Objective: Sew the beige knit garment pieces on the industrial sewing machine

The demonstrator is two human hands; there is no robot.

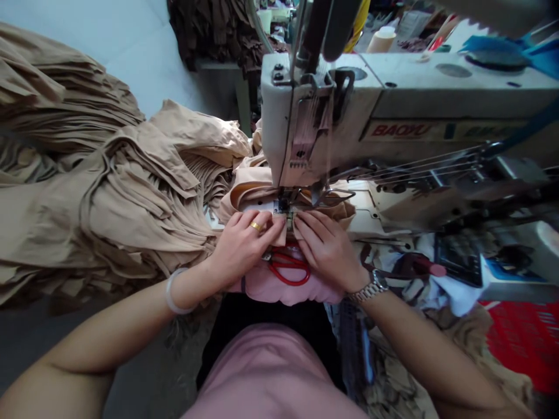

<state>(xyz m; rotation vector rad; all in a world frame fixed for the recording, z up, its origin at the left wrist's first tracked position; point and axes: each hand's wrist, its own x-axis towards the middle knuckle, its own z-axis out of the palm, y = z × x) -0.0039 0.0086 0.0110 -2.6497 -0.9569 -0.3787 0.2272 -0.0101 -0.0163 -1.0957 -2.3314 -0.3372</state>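
Note:
A tan fabric piece (251, 176) lies in a loose loop on the sewing machine (276, 125) bed, around the presser foot (283, 205). My left hand (247, 240), with a gold ring, pinches the fabric's near edge just left of the foot. On the right side, my right hand (325, 247) presses its fingers together on the same fabric, close to the needle area. What lies under the fingertips is partly hidden. Below and between both hands, red-handled scissors (290, 269) rest near the bed's front edge, apart from my fingers.
Large stacks of tan cloth pieces (144, 180) fill the left side, reaching the machine bed. Dark brown cloth (213, 32) is piled behind. Threads run along the machine arm. A thread cone (381, 39) stands at the back; a red item (526, 343) lies lower right.

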